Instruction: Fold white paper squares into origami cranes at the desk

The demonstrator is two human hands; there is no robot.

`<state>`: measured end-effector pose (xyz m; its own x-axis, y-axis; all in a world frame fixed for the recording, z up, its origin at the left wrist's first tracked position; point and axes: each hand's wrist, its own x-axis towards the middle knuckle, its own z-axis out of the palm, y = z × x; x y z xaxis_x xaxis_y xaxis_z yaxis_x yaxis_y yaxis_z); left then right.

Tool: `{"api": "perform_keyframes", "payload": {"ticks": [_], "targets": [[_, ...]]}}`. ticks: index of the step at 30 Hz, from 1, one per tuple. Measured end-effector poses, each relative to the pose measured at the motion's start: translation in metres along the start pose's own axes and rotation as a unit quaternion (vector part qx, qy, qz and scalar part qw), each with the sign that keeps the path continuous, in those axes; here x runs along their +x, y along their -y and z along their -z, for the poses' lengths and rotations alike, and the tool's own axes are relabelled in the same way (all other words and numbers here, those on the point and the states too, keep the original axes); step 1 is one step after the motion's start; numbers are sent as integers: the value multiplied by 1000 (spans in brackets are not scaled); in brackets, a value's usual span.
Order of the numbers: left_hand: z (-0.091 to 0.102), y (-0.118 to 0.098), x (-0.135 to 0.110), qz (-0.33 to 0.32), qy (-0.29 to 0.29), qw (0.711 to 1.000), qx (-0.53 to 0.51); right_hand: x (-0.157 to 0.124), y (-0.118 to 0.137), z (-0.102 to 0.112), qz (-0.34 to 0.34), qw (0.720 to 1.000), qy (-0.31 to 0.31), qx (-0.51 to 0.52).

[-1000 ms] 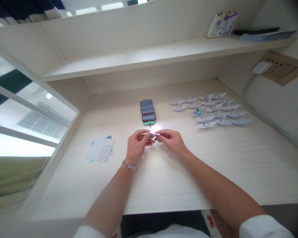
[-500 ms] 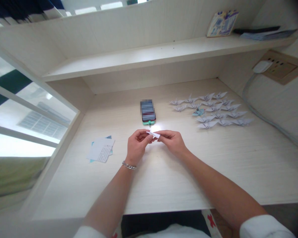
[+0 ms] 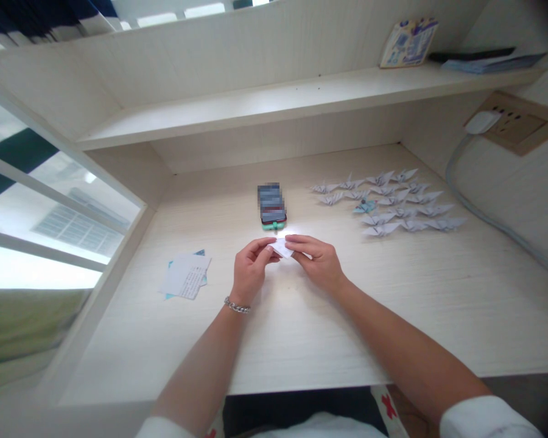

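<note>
Both my hands meet over the middle of the pale wooden desk [image 3: 393, 316]. Between them is a small folded piece of white paper [image 3: 282, 247]. My left hand [image 3: 251, 271], with a metal bracelet at the wrist, pinches the paper's left side. My right hand [image 3: 315, 260] grips its right side, with the fingers curled over the top. A phone [image 3: 271, 205] lies flat just behind the paper.
Several folded paper cranes [image 3: 393, 204] lie in rows at the back right. A small stack of paper sheets [image 3: 185, 275] rests to the left. A wall socket with a plug and cable [image 3: 481, 125] is on the right. A shelf [image 3: 301, 100] runs above, and a window lies to the left.
The paper was a narrow strip held level between the fingertips; now it shows a wider face and my right fingers have moved over its top. Both hands stayed in place.
</note>
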<state>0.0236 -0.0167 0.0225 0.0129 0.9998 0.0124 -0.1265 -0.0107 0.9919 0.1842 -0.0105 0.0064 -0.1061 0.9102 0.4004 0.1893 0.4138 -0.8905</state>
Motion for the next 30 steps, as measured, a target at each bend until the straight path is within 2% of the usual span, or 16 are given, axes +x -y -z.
{"api": "perform_keyframes", "payload": {"ticks": [4, 6, 10, 14, 21, 30], "targets": [[1, 3, 2, -6, -16, 1000, -9, 0, 5, 2, 10, 1000, 13, 6], [2, 5, 3, -11, -30, 999, -8, 0, 6, 1, -8, 999, 16, 44], [3, 6, 4, -12, -42, 999, -6, 2, 0, -3, -117, 981, -29, 149], [2, 5, 2, -6, -28, 1000, 2, 6, -10, -3, -189, 964, -40, 183], [2, 4, 1, -24, -15, 999, 35, 7, -15, -2, -218, 949, -41, 225], [1, 2, 2, -43, -20, 998, 30, 6, -18, -3, -231, 939, -30, 253]]}}
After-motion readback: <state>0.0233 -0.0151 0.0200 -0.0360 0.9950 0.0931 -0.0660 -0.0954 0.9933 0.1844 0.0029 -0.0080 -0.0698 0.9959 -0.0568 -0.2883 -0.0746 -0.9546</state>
